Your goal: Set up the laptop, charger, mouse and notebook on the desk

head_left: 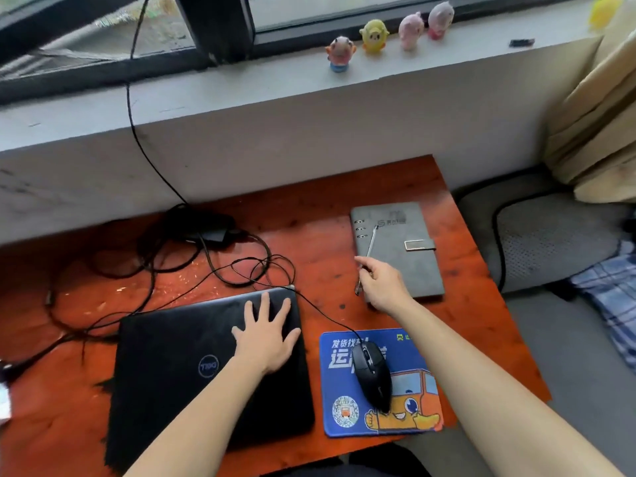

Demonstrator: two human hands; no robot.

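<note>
A closed black laptop [179, 366] lies on the red-brown desk [309, 228]. My left hand [266, 335] rests flat on its lid, fingers spread. To its right a black wired mouse [373, 375] sits on a blue mouse pad [344, 390]. A grey ring notebook [409, 256] lies closed at the back right. My right hand [383, 284] is at the notebook's near left corner, holding a silver pen [370, 246] that lies across the cover. The black charger brick [210, 228] sits at the back among tangled black cables [220, 270].
A grey windowsill [241, 94] runs behind the desk with several small toy figures [373, 36]. One cable [132, 98] climbs from the charger up over the sill. A grey chair seat [550, 235], a checked cloth [609, 294] and a beige curtain [599, 115] stand to the right.
</note>
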